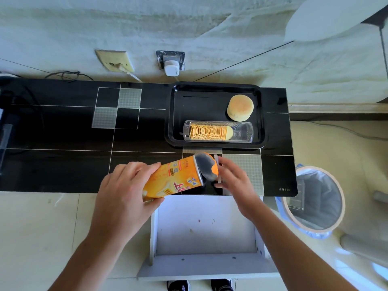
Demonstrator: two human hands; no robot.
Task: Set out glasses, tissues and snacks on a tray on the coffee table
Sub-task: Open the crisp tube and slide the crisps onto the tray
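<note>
A black tray lies on the black glass coffee table, toward its right end. In the tray rest a round bun and a clear plastic sleeve of stacked chips. My left hand grips an orange chip can, tilted on its side just in front of the tray, open mouth facing right. A peeled foil seal hangs at the can's mouth. My right hand is at that mouth and holds a clear plastic lid edge-on between its fingers.
An open white drawer juts out below the table toward me. A lined waste bin stands on the floor at the right. Wall sockets with a white charger sit behind the table. My shoes show at the bottom edge.
</note>
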